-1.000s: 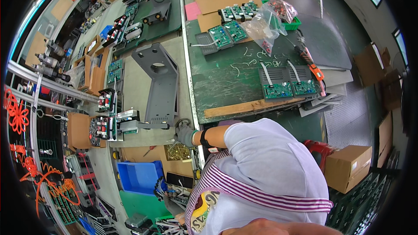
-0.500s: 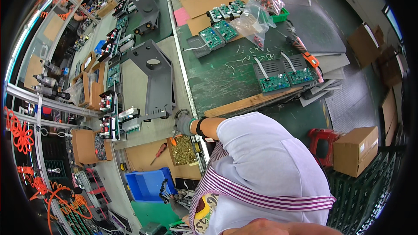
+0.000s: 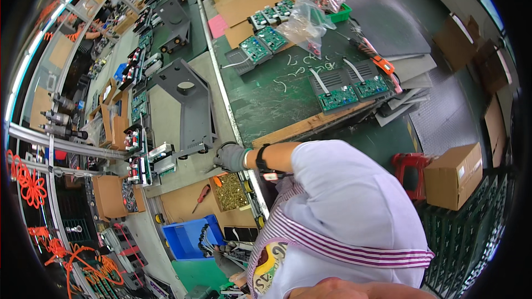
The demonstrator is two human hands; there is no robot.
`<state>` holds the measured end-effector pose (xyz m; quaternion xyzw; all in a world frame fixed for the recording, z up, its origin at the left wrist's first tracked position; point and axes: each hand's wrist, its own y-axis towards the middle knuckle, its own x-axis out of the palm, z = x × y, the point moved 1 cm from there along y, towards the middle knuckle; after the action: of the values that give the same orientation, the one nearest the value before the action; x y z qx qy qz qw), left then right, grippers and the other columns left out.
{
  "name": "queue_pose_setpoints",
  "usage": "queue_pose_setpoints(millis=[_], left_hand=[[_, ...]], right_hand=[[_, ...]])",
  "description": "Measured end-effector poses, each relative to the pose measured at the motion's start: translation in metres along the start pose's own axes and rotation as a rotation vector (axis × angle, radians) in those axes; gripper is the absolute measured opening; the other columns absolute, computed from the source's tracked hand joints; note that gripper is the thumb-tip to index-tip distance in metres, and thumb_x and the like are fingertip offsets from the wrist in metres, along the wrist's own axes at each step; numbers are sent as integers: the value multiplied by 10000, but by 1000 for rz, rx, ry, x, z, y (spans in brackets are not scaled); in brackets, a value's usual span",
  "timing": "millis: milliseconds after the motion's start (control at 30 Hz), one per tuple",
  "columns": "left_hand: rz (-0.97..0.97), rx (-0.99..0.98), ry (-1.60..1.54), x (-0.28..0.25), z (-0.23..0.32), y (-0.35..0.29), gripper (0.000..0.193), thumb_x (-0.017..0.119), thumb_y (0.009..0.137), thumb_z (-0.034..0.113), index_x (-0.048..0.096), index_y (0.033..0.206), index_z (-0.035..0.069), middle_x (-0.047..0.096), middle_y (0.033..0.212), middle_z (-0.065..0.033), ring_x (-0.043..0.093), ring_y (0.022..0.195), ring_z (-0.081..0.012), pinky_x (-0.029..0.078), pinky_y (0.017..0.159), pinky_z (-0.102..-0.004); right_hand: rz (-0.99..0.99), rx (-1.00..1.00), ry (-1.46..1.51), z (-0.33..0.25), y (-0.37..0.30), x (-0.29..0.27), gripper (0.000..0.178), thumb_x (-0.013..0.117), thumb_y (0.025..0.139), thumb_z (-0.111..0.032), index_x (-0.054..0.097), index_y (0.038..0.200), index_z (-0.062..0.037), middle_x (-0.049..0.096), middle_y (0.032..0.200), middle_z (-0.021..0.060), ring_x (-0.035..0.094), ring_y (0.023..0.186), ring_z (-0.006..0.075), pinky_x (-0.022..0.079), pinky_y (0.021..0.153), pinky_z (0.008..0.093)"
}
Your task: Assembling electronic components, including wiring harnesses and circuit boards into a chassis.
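Since a second ago our gloved hand (image 3: 231,158) has held its spot at the bracket (image 3: 185,105) base; only the view drifted. Which hand it is, and whether it's clenched, we cannot tell. Screw box (image 3: 231,191) sits just below the hand, screwdriver (image 3: 200,197) beside it. Bench edge (image 3: 310,125) runs close to the forearm; open cardboard lies beside the box.

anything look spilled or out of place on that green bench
Loose white bits lie scattered over the green mat between the circuit boards, and a crumpled clear bag sags across some boards. Nothing looks spilled or broken.
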<state>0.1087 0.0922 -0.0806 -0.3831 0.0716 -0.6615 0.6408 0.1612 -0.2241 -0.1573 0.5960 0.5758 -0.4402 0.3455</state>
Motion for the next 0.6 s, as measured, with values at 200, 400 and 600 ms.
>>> queue_pose_setpoints(millis=[200, 400, 600], left_hand=[[-233, 13, 270, 42, -9, -6, 216, 405, 880, 271, 413, 725, 122, 419, 601, -8, 462, 566, -146, 382, 385, -248], [-338, 41, 272, 87, -41, -20, 126, 442, 849, 187, 429, 762, 96, 435, 619, -7, 438, 540, -130, 444, 530, -262], [-296, 153, 384, 155, -87, -23, 110, 451, 836, 137, 442, 757, 60, 446, 616, -20, 443, 559, -113, 432, 560, -265]], right_hand=[[224, 434, 85, 79, -68, -46, 273, 477, 794, -219, 528, 1044, -122, 610, 837, 143, 604, 772, 321, 472, 609, 440], [222, 719, 116, 165, -88, -55, 258, 478, 794, -149, 542, 1035, -79, 616, 842, 153, 608, 795, 327, 474, 618, 449], [51, 361, -166, 212, -103, -109, 226, 511, 761, -170, 588, 952, -77, 622, 844, 148, 615, 796, 297, 483, 647, 414]])
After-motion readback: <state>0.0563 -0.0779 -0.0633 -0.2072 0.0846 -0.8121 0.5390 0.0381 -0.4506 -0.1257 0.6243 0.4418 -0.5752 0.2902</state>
